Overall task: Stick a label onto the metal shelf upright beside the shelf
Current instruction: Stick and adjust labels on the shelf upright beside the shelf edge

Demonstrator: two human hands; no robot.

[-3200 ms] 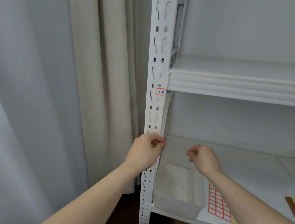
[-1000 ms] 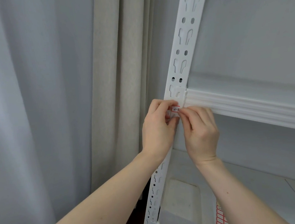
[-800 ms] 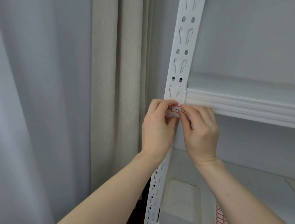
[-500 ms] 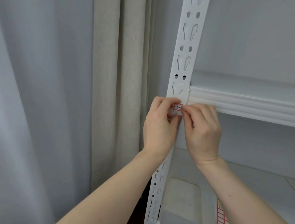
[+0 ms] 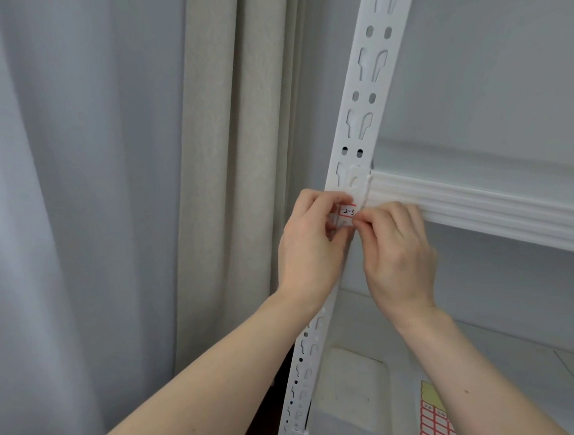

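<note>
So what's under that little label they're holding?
The label lies against the white slotted upright. The left hand and right hand pinch its edges, so the metal directly beneath and the label's lower part are covered.

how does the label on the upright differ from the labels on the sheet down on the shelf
The label is a single one, stuck on the metal upright with writing on it and both hands at it. The sheet holds many labels in a grid, lying flat on the lower shelf, untouched. Both have red borders.
</note>
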